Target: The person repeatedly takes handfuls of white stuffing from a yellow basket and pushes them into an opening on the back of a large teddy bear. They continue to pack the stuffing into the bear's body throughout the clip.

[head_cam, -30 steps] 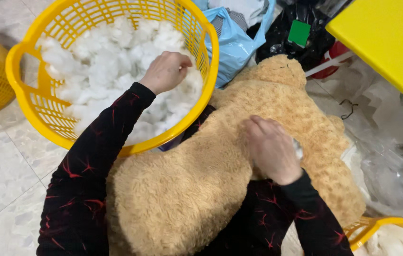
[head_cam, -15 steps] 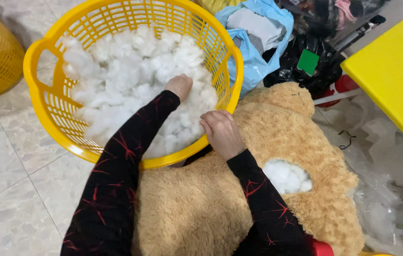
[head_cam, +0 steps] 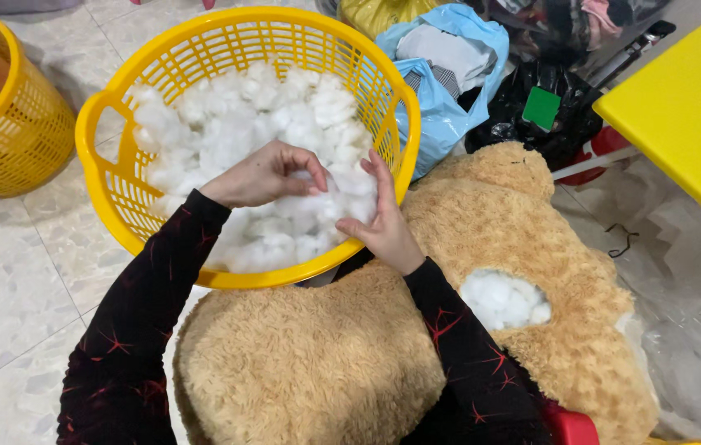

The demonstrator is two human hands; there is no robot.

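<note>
At the bottom of the frame two forearms in black sleeves with red streaks rise from the lower edge and cross a large tan plush toy [head_cam: 325,363] that fills the lower middle and right. An opening in its fabric at right of centre shows white stuffing [head_cam: 503,298] inside. Above the toy, both hands meet inside the yellow plastic basket [head_cam: 99,156] in the upper middle of the frame. The left hand [head_cam: 264,175] arches palm down, wrist bent, fingers curled together and pinching a clump of the white fibre filling [head_cam: 235,132] against the thumb. The right hand [head_cam: 383,218] stands on edge just inside the basket's near rim, palm facing the left hand, fingers nearly straight and close together, pressed into the same clump so the tuft sits cupped between the two hands. Half a second ago the right hand lay lower, on the toy by the basket rim, and the left reached deeper and flatter into the filling; a second ago the right hand was at the toy's opening. Farther off, a second yellow basket [head_cam: 4,132] stands at the upper left on the pale tiled floor [head_cam: 12,297], a blue plastic bag [head_cam: 441,91] and dark bags lie beyond the rim at the top, and a yellow tabletop [head_cam: 688,115] cuts the upper right corner.
</note>
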